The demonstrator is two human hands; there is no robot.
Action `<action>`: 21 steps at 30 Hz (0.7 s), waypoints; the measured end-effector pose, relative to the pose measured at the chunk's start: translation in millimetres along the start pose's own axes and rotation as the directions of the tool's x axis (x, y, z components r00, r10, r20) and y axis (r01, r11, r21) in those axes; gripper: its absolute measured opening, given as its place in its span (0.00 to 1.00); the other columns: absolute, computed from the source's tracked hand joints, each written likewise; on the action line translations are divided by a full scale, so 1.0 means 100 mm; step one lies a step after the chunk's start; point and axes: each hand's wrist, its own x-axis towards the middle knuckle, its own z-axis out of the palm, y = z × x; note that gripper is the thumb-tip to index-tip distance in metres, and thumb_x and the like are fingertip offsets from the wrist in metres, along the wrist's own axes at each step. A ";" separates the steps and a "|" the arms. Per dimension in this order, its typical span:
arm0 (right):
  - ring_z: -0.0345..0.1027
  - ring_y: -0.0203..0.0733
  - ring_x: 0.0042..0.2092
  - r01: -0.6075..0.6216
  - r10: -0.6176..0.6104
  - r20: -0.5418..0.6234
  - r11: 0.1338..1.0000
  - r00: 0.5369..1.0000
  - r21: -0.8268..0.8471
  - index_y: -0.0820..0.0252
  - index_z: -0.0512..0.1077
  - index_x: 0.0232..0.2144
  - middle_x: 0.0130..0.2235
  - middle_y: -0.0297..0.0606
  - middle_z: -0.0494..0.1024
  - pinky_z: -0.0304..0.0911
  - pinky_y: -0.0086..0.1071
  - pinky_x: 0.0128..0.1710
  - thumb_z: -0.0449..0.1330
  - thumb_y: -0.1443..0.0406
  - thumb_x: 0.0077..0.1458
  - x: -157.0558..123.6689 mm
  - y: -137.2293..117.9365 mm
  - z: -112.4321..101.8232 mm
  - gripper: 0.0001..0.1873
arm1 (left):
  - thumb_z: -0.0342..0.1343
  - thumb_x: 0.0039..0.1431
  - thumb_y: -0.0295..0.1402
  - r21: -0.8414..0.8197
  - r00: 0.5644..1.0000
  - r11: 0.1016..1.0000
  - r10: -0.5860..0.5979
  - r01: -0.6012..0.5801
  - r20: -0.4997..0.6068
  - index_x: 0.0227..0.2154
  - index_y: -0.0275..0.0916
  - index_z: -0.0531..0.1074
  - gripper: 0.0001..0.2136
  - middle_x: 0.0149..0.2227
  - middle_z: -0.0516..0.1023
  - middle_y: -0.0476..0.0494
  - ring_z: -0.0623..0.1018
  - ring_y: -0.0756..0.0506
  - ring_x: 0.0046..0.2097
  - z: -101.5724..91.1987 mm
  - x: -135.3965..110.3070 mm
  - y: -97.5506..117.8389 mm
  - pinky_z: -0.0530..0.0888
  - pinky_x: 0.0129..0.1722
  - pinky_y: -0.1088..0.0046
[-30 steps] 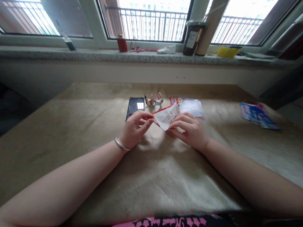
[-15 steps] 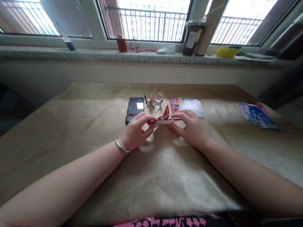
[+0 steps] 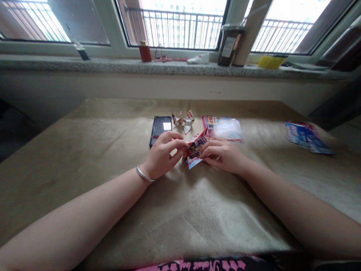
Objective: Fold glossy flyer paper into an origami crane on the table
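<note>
Both my hands hold a folded piece of printed paper [image 3: 194,151] just above the tan table [image 3: 180,210]. My left hand [image 3: 163,155], with a silver bangle on its wrist, pinches the paper's left edge between thumb and fingers. My right hand [image 3: 224,155] pinches its right side with curled fingers. The colourful printed side of the paper faces me. A small finished folded paper figure [image 3: 184,119] lies just beyond, next to a dark phone [image 3: 160,128].
A stack of printed leaflets [image 3: 224,128] lies behind my right hand, and more leaflets [image 3: 307,137] sit at the far right. On the windowsill stand a red cup [image 3: 145,52], a dark jar [image 3: 229,45] and a yellow container [image 3: 271,61].
The paper has been turned over between my hands: its white inner face showed a second ago, now the printed side shows. Both hands stayed in the same spot.
</note>
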 end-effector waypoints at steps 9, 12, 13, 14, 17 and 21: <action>0.69 0.37 0.38 0.038 -0.045 0.122 0.998 0.992 0.058 0.56 0.74 0.30 0.36 0.37 0.77 0.65 0.35 0.40 0.60 0.67 0.52 -0.04 0.10 -0.01 0.03 | 0.53 0.58 0.35 0.446 0.996 0.895 -0.054 0.020 0.065 0.49 0.42 0.70 0.16 0.55 0.66 0.39 0.61 0.35 0.58 0.01 -0.04 -0.01 0.56 0.59 0.50; 0.69 0.39 0.41 0.005 -0.014 0.158 0.998 0.987 0.058 0.56 0.74 0.33 0.38 0.38 0.77 0.65 0.36 0.42 0.60 0.68 0.51 -0.04 0.12 0.00 0.05 | 0.52 0.58 0.40 0.491 0.996 0.870 -0.064 0.029 0.054 0.54 0.41 0.65 0.21 0.57 0.64 0.39 0.59 0.36 0.60 0.06 -0.08 -0.05 0.51 0.61 0.50; 0.69 0.40 0.42 -0.012 0.001 0.169 0.998 0.986 0.060 0.57 0.73 0.34 0.38 0.38 0.76 0.65 0.37 0.43 0.60 0.68 0.50 -0.04 0.12 0.00 0.06 | 0.52 0.59 0.40 0.498 0.996 0.867 -0.063 0.026 0.057 0.56 0.41 0.62 0.23 0.59 0.62 0.39 0.58 0.35 0.61 0.07 -0.09 -0.06 0.50 0.62 0.50; 0.69 0.40 0.42 -0.026 0.014 0.179 0.998 0.984 0.064 0.58 0.73 0.34 0.39 0.39 0.76 0.65 0.37 0.43 0.60 0.68 0.50 -0.04 0.13 0.00 0.06 | 0.52 0.59 0.41 0.503 0.996 0.864 -0.064 0.026 0.060 0.58 0.41 0.59 0.25 0.60 0.60 0.39 0.56 0.36 0.63 0.08 -0.10 -0.07 0.49 0.62 0.50; 0.69 0.39 0.41 -0.041 0.021 0.211 0.995 0.977 0.090 0.58 0.73 0.32 0.38 0.38 0.76 0.65 0.35 0.42 0.59 0.68 0.51 -0.04 0.14 0.00 0.04 | 0.52 0.60 0.39 0.501 0.995 0.865 -0.045 -0.006 0.089 0.61 0.41 0.53 0.28 0.63 0.55 0.40 0.51 0.36 0.65 0.09 -0.12 -0.07 0.46 0.63 0.51; 0.70 0.37 0.39 -0.040 0.020 0.241 0.996 0.970 0.075 0.58 0.73 0.32 0.38 0.37 0.77 0.66 0.33 0.40 0.59 0.69 0.51 -0.04 0.14 -0.02 0.04 | 0.51 0.60 0.40 0.470 0.993 0.881 -0.003 -0.054 0.120 0.63 0.40 0.46 0.31 0.64 0.54 0.39 0.50 0.37 0.66 0.09 -0.10 -0.04 0.45 0.63 0.52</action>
